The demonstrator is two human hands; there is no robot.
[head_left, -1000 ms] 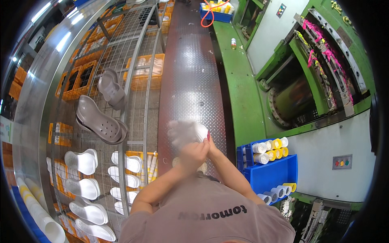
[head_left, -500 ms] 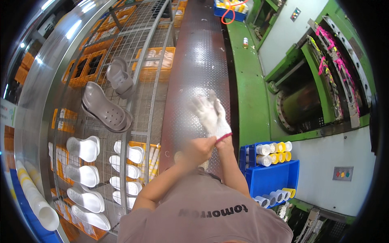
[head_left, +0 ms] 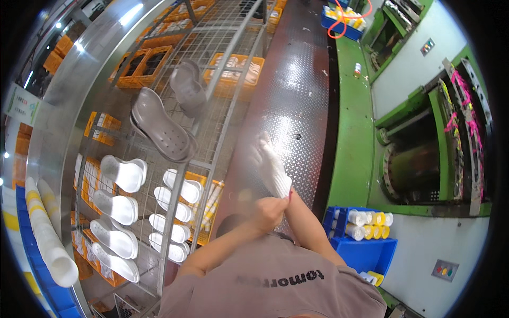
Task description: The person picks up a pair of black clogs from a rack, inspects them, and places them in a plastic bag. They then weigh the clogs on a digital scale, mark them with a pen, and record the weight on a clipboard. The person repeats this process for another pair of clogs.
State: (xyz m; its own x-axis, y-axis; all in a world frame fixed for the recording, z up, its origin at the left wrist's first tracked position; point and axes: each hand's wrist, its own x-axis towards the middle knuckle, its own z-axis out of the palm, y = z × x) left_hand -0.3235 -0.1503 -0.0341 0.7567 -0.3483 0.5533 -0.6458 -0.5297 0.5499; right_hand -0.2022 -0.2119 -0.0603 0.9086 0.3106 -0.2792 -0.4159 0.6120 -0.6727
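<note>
My right hand point(head_left: 270, 167) wears a white knitted glove with a dark red cuff edge. Its fingers stretch forward, somewhat blurred, and nothing shows in them. Bare, my left hand point(head_left: 269, 213) is closed at the right wrist, pinching the cuff of the glove. Both hands are in front of my body, over the metal walkway. Left of them stands a wire rack point(head_left: 212, 153) holding a pair of grey clogs point(head_left: 159, 127) and rows of white shoe-shaped pieces point(head_left: 114, 236).
On my right runs a green machine point(head_left: 347, 138) with pink and yellow strands on its frame. Blue bins point(head_left: 366, 252) with white and yellow tubes stand beside it. Orange crates point(head_left: 233, 77) sit behind the rack. Treadplate flooring point(head_left: 297, 106) stretches ahead.
The view has swung left, so the surroundings sit further right. My gloved hand has turned and its fingers look closer together. The left hand stays at the cuff.
</note>
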